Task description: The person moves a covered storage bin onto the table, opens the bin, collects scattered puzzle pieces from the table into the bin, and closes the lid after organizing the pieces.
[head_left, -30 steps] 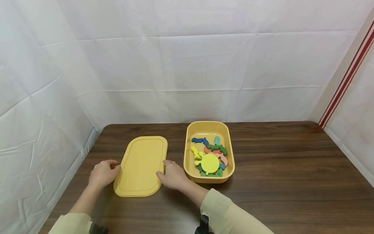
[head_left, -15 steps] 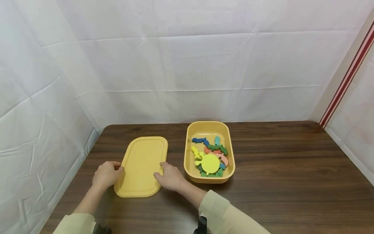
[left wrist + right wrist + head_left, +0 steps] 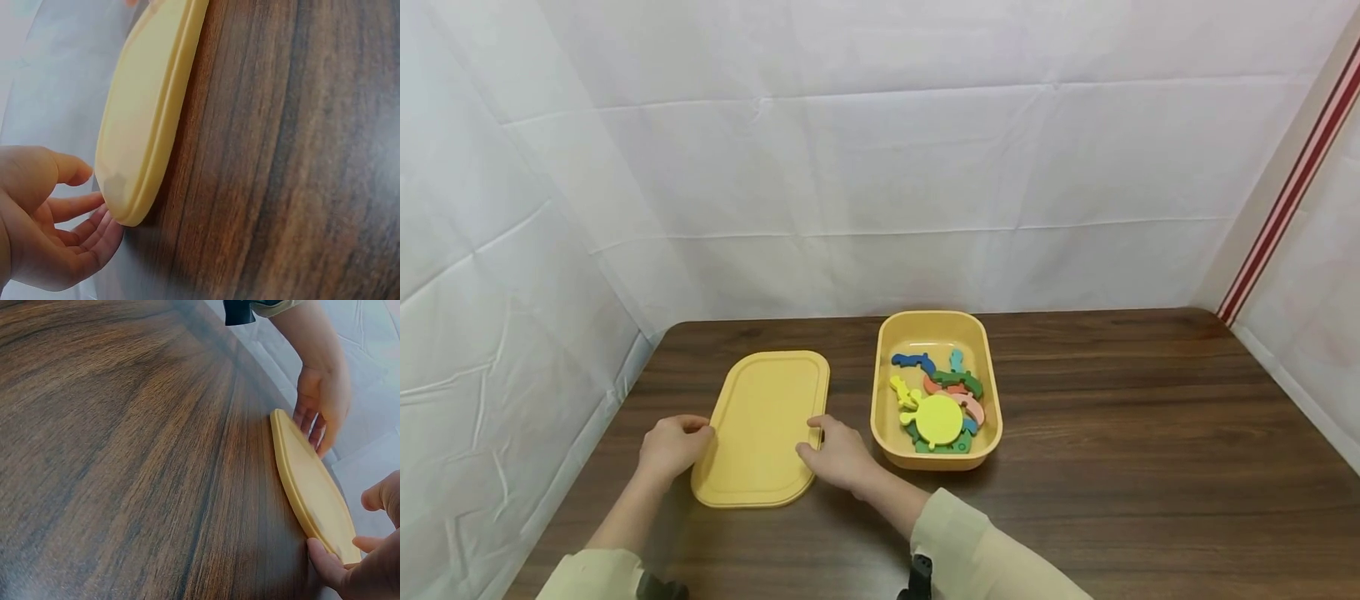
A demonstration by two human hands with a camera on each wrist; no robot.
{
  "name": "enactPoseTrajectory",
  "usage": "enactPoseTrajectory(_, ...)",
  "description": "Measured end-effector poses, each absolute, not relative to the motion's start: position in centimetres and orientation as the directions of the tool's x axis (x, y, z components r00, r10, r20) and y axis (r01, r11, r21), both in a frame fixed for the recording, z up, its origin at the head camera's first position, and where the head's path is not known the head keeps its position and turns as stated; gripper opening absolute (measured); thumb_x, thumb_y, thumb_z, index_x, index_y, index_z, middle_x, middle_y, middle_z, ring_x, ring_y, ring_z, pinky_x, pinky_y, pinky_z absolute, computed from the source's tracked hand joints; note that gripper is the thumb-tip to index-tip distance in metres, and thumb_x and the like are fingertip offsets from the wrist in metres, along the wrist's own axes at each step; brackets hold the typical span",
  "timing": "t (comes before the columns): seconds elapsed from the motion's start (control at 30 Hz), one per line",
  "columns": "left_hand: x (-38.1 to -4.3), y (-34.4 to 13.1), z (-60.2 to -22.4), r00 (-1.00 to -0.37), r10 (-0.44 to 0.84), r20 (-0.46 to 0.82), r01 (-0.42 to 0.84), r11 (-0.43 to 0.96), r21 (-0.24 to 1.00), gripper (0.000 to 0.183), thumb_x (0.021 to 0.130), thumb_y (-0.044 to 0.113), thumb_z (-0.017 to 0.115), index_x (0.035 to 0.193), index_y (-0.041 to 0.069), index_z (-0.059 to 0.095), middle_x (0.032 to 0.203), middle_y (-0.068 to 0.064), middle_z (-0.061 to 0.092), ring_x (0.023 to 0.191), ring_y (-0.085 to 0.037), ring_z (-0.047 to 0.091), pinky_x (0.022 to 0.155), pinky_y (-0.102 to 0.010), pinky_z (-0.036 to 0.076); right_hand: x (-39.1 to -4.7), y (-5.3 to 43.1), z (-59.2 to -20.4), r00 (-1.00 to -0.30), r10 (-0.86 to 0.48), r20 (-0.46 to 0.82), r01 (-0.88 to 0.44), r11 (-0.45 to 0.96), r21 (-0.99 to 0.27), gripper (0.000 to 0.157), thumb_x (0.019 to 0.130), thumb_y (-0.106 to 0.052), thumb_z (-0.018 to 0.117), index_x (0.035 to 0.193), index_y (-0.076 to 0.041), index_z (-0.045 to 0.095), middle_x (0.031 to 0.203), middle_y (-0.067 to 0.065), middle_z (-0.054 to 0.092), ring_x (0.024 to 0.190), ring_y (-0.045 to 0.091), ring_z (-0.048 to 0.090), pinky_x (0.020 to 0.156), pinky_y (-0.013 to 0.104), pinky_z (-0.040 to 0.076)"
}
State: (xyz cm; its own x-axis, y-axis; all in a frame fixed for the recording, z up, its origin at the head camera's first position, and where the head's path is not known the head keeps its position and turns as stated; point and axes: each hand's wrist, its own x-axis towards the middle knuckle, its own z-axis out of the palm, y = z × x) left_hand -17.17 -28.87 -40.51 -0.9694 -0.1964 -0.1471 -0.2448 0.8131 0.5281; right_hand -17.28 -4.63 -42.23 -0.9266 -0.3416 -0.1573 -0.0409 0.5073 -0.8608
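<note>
A flat yellow lid (image 3: 763, 429) with rounded corners lies on the wooden table. At its left edge is my left hand (image 3: 672, 450); in the left wrist view its fingertips (image 3: 100, 203) touch the rim while the thumb stays apart. My right hand (image 3: 842, 454) is at the opposite edge, thumb and forefinger spread and reaching over the lid's border. In the right wrist view one right fingertip (image 3: 317, 547) touches the rim and another digit stands raised above it. Both hands have relaxed fingers.
Right of the lid stands a deep yellow box (image 3: 883, 400). Inside lie a round yellow turtle-shaped piece (image 3: 938, 419) and several coloured animal-shaped pieces. White sheeting (image 3: 910, 167) hangs behind the table (image 3: 1112, 433) and along its left side.
Over the last second my left hand has shifted slightly right onto the lid's edge, and my right hand slightly left over its border. The lid and box stay in place.
</note>
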Motion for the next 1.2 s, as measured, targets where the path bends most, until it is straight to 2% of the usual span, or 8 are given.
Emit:
enactPoseTrajectory(0.2, -17.0, -28.9, -40.4, -0.97, -0.214, -0.112, -0.24, 0.815, 0.527, 0.039, 0.085, 0.02, 0.048, 0.112, -0.004, 0.06, 0.108, -0.024, 0.062, 0.1, -0.044, 0.053, 0.078, -0.052, 0.042, -17.2, -4.7, -42.1, -0.932, -0.326, -0.157, -0.033, 0.508, -0.861, 0.04, 0.087, -0.024, 0.059, 0.125, -0.011, 0.053, 0.111, 0.01, 0.058, 0.1, 0.023, 0.055, 0.076, 0.036, 0.048)
enactPoseTrajectory(0.33, -16.9, -28.9, -40.4, -0.972, -0.213, -0.098, -0.231, 0.813, 0.535, 0.037, 0.081, 0.015, 0.053, 0.111, -0.006, 0.06, 0.099, -0.02, 0.065, 0.094, -0.039, 0.056, 0.076, -0.049, 0.043, -17.2, -4.7, -42.1, -0.935, -0.32, -0.152, -0.035, 0.51, -0.86, 0.039, 0.086, -0.024, 0.06, 0.124, -0.013, 0.054, 0.114, 0.009, 0.057, 0.101, 0.022, 0.054, 0.077, 0.036, 0.048)
enactPoseTrajectory(0.57, -16.6, -29.1, -40.4, -0.97, -0.211, -0.12, -0.242, 0.795, 0.556, 0.038, 0.08, 0.012, 0.058, 0.112, -0.009, 0.057, 0.101, -0.023, 0.064, 0.096, -0.039, 0.056, 0.078, -0.047, 0.047, -17.3, -4.9, -42.0, -0.936, -0.317, -0.151, -0.029, 0.499, -0.866, 0.038, 0.086, -0.024, 0.061, 0.123, -0.015, 0.055, 0.117, 0.009, 0.056, 0.095, 0.019, 0.052, 0.073, 0.033, 0.046)
enactPoseTrajectory(0.67, -16.3, -29.1, -40.0, -0.968, -0.218, -0.125, -0.25, 0.781, 0.572, 0.038, 0.081, 0.012, 0.06, 0.112, -0.01, 0.057, 0.101, -0.023, 0.064, 0.095, -0.037, 0.058, 0.075, -0.042, 0.05, -17.3, -4.9, -41.9, -0.939, -0.313, -0.142, -0.033, 0.492, -0.87, 0.037, 0.086, -0.023, 0.06, 0.123, -0.016, 0.055, 0.12, 0.009, 0.055, 0.099, 0.019, 0.051, 0.074, 0.032, 0.046)
enactPoseTrajectory(0.77, -16.2, -29.2, -39.5, -0.969, -0.215, -0.118, -0.242, 0.764, 0.598, 0.039, 0.081, 0.012, 0.061, 0.113, -0.01, 0.056, 0.101, -0.023, 0.064, 0.092, -0.034, 0.059, 0.068, -0.035, 0.052, -17.3, -4.9, -41.7, -0.945, -0.303, -0.122, -0.042, 0.484, -0.874, 0.037, 0.086, -0.022, 0.061, 0.122, -0.015, 0.056, 0.113, 0.007, 0.057, 0.095, 0.019, 0.052, 0.071, 0.03, 0.045)
enactPoseTrajectory(0.9, -16.0, -29.3, -38.8, -0.972, -0.212, -0.102, -0.229, 0.757, 0.612, 0.041, 0.082, 0.014, 0.061, 0.115, -0.01, 0.055, 0.102, -0.022, 0.063, 0.092, -0.032, 0.059, 0.062, -0.027, 0.05, -17.4, -4.9, -41.2, -0.951, -0.293, -0.097, -0.059, 0.481, -0.874, 0.036, 0.085, -0.021, 0.061, 0.121, -0.015, 0.057, 0.102, 0.005, 0.057, 0.086, 0.016, 0.051, 0.066, 0.027, 0.043)
enactPoseTrajectory(1.03, -15.8, -29.4, -38.3, -0.974, -0.208, -0.089, -0.219, 0.763, 0.608, 0.042, 0.082, 0.016, 0.06, 0.115, -0.009, 0.055, 0.103, -0.022, 0.064, 0.091, -0.031, 0.06, 0.061, -0.025, 0.049, -17.5, -4.9, -40.9, -0.957, -0.279, -0.085, -0.063, 0.48, -0.875, 0.035, 0.085, -0.021, 0.061, 0.12, -0.017, 0.057, 0.108, 0.005, 0.058, 0.09, 0.015, 0.054, 0.067, 0.025, 0.046)
enactPoseTrajectory(1.2, -15.7, -29.6, -37.9, -0.977, -0.2, -0.07, -0.201, 0.769, 0.607, 0.042, 0.083, 0.018, 0.06, 0.115, -0.009, 0.055, 0.104, -0.023, 0.063, 0.091, -0.031, 0.06, 0.062, -0.025, 0.047, -17.8, -4.8, -40.2, -0.959, -0.281, -0.035, -0.108, 0.477, -0.872, 0.035, 0.086, -0.019, 0.061, 0.121, -0.016, 0.057, 0.106, 0.004, 0.058, 0.088, 0.014, 0.056, 0.064, 0.021, 0.046)
